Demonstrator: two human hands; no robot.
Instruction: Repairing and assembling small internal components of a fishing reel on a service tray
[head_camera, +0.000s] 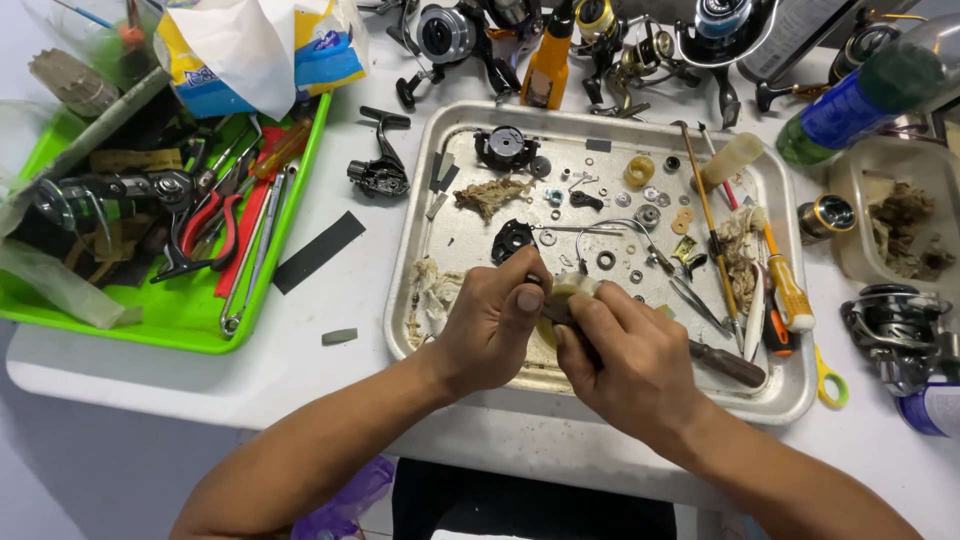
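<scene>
A small pale gear-like part (568, 290) is pinched between both hands over the near edge of the metal tray (470, 235), so loose bits are caught: left hand (490, 325) curled closed, right hand (625, 355) closed on part and tool. Tiny washers (650, 195) are spread at 12 o'clock. A green tray (170, 320) of pliers is seen at 10 o'clock on the white table (340, 290); fishing reels (450, 35) line the far edge.

A green tray (160, 335) of pliers (205, 225) sits beside an orange bottle (548, 68).

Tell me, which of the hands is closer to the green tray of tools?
The left. The left hand sits over the metal tray, closer to the green tray; the right hand lies farther away, beyond the left.
</scene>
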